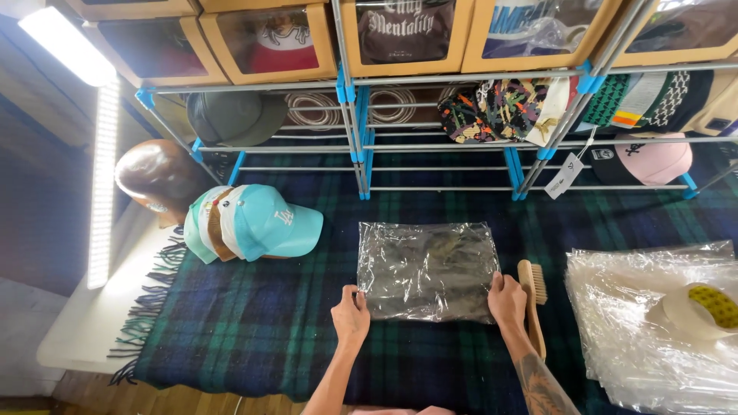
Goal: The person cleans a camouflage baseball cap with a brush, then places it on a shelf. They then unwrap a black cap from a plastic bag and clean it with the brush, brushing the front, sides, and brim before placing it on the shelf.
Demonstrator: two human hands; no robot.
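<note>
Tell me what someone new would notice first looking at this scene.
Probably the clear plastic bag lying flat mid-table on the dark plaid blanket, with the left hand and right hand pinching its near corners. Next, the stack of teal caps to the left of it. Then the metal rack behind, holding a splatter-patterned cap and a pink cap.
</note>
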